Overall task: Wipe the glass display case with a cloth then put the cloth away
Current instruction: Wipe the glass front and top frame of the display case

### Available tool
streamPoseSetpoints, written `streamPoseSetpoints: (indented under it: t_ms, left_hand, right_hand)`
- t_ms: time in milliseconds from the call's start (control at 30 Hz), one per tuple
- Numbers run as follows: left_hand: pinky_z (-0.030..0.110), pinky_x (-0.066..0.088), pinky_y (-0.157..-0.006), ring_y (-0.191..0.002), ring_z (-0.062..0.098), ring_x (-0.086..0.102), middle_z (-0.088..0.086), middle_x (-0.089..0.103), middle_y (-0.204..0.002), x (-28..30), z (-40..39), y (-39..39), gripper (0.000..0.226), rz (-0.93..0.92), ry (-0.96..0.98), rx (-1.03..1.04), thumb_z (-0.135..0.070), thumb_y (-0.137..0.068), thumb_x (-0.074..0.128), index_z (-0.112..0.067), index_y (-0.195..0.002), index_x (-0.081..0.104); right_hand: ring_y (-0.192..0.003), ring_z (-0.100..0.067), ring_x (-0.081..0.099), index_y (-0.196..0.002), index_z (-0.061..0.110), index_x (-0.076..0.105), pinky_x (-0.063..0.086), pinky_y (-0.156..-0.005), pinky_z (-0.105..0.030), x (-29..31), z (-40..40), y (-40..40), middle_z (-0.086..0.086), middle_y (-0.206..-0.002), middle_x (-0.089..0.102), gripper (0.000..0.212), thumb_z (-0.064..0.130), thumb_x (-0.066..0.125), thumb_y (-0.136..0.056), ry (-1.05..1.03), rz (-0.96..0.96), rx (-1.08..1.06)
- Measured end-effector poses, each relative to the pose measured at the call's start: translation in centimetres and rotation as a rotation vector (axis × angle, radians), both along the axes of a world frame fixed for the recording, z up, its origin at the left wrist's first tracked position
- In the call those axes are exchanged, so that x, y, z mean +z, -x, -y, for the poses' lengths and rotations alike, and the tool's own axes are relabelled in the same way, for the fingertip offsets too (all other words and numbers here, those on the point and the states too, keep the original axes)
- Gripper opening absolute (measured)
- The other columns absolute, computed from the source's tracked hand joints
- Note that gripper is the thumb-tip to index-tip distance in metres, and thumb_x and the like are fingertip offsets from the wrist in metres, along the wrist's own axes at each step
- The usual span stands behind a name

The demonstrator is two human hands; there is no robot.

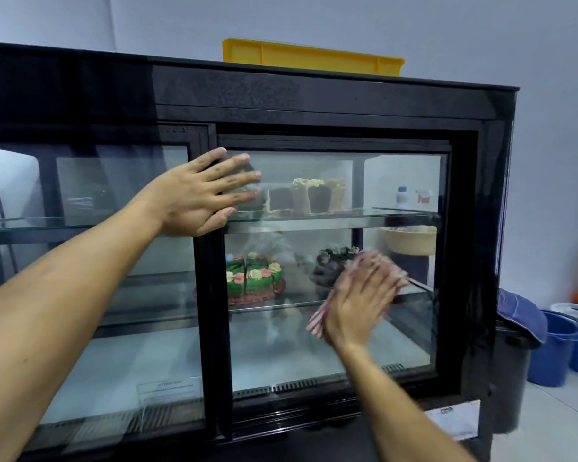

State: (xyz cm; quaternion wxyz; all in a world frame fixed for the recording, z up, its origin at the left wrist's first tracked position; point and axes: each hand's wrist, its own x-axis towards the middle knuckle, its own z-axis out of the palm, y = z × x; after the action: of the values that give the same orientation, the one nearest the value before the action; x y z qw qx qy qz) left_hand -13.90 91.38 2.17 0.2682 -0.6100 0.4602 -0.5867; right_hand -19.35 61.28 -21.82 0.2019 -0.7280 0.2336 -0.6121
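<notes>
A black-framed glass display case with two sliding doors fills the view. My left hand lies flat with straight fingers on the upper left corner of the right door's glass, across the middle frame post. My right hand, blurred, presses a red-and-white striped cloth flat against the lower part of the right door's glass. The cloth shows below my palm and past my fingertips.
Cakes sit on glass shelves inside: a sliced brown one above, a green one and a dark one below. A yellow tray lies on top. A black bin and blue buckets stand at the right.
</notes>
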Motion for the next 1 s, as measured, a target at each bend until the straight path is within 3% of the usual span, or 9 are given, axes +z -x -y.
streamPoseSetpoints:
  t_ms: [100,267,400,533,600,700,833,900,1000]
  left_hand:
    - [0.054,0.022,-0.127,-0.156,0.037,0.027,0.008,0.036,-0.166,0.1,0.3,0.2,0.056,-0.028,-0.021,-0.004,-0.039,-0.108,0.027,-0.021,-0.159,0.042]
    - [0.053,0.021,-0.128,-0.157,0.035,0.026,0.007,0.036,-0.166,0.0,0.2,-0.2,0.057,-0.032,-0.009,-0.034,-0.041,-0.107,0.028,-0.023,-0.158,0.044]
    - [0.054,0.023,-0.127,-0.155,0.035,0.031,0.007,0.039,-0.164,-0.1,0.3,-0.3,0.055,-0.047,-0.004,-0.073,-0.040,-0.106,0.034,-0.023,-0.157,0.047]
    - [0.054,0.025,-0.126,-0.155,0.035,0.031,0.006,0.041,-0.163,0.0,0.3,-0.4,0.054,-0.045,0.004,-0.080,-0.039,-0.106,0.035,-0.024,-0.156,0.047]
    - [0.054,0.024,-0.126,-0.155,0.035,0.030,0.005,0.040,-0.164,0.1,0.2,-0.3,0.054,-0.047,0.004,-0.078,-0.039,-0.106,0.034,-0.024,-0.157,0.046]
    - [0.055,0.024,-0.126,-0.156,0.035,0.029,0.006,0.039,-0.164,-0.1,0.3,-0.2,0.055,-0.046,0.004,-0.060,-0.039,-0.106,0.034,-0.024,-0.158,0.044]
    - [0.055,0.024,-0.126,-0.156,0.035,0.028,0.006,0.038,-0.165,-0.1,0.3,-0.4,0.056,-0.046,0.008,-0.049,-0.040,-0.106,0.033,-0.024,-0.159,0.042]
    - [0.055,0.024,-0.126,-0.156,0.035,0.028,0.006,0.038,-0.165,-0.1,0.2,-0.4,0.055,-0.043,0.010,-0.052,-0.039,-0.106,0.033,-0.024,-0.159,0.043]
    - [0.055,0.023,-0.127,-0.156,0.035,0.028,0.006,0.039,-0.165,-0.2,0.3,-0.6,0.055,-0.047,0.012,-0.052,-0.039,-0.106,0.034,-0.024,-0.158,0.044]
  right_hand:
    - [-0.160,-0.041,0.001,-0.166,0.016,0.014,0.005,-0.129,-0.058,-0.6,-4.6,-1.3,-0.022,-0.172,0.007,0.063,0.045,0.022,-0.110,0.308,-0.088,0.083]
    - [-0.160,-0.035,0.016,-0.163,0.027,0.031,0.009,-0.131,-0.049,10.3,1.4,-0.4,-0.013,-0.172,0.023,0.059,0.043,0.041,-0.107,0.857,-0.076,0.106]
    - [-0.161,-0.031,0.013,-0.166,0.028,0.023,0.008,-0.131,-0.051,13.3,9.8,1.9,-0.009,-0.174,0.016,0.058,0.047,0.025,-0.111,0.601,-0.073,-0.013]
    - [-0.160,-0.040,0.006,-0.168,0.021,0.009,-0.007,-0.130,-0.048,6.7,12.1,2.4,-0.017,-0.174,0.011,0.062,0.043,0.016,-0.110,-0.090,0.068,-0.068]
    - [-0.159,-0.044,-0.001,-0.167,0.019,0.004,-0.008,-0.129,-0.052,3.1,8.5,1.1,-0.019,-0.174,0.003,0.063,0.041,0.020,-0.109,-0.215,0.102,-0.084]
    - [-0.160,-0.042,-0.001,-0.167,0.016,0.011,0.002,-0.128,-0.060,2.7,3.5,-0.1,-0.021,-0.173,0.002,0.065,0.044,0.022,-0.110,0.051,0.024,-0.031]
    - [-0.161,-0.037,0.002,-0.167,0.022,0.012,0.001,-0.130,-0.052,10.8,5.7,0.2,-0.015,-0.174,0.000,0.065,0.047,0.028,-0.109,0.619,-0.068,0.019]
    - [-0.161,-0.034,0.002,-0.166,0.031,0.005,0.003,-0.131,-0.051,14.3,8.8,0.5,-0.008,-0.175,-0.001,0.062,0.049,0.025,-0.109,0.654,-0.062,0.003]
    - [-0.162,-0.029,-0.005,-0.167,0.030,0.003,0.001,-0.130,-0.052,14.3,13.8,1.7,-0.009,-0.175,-0.004,0.062,0.051,0.015,-0.110,0.347,-0.048,-0.020]
